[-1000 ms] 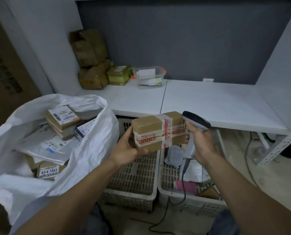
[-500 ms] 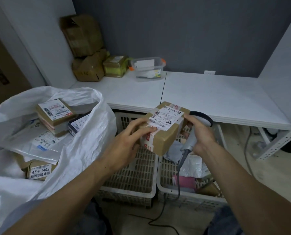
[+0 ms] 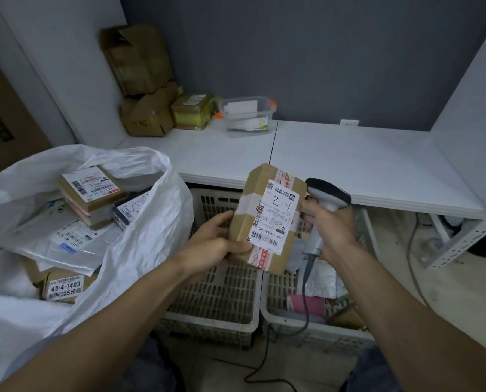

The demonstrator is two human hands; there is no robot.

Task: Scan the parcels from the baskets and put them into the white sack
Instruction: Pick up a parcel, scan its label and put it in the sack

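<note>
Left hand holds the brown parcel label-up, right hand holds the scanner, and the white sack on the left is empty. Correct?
Not quite. The head view shows the white sack is not empty: several labelled parcels lie in it. The rest stands: the left hand holds the brown parcel label-up and the right hand holds the scanner.

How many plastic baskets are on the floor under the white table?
2. The left basket stands under the table edge beside the white sack; the right basket stands next to it, with parcels inside. More could be hidden under the table.
</note>
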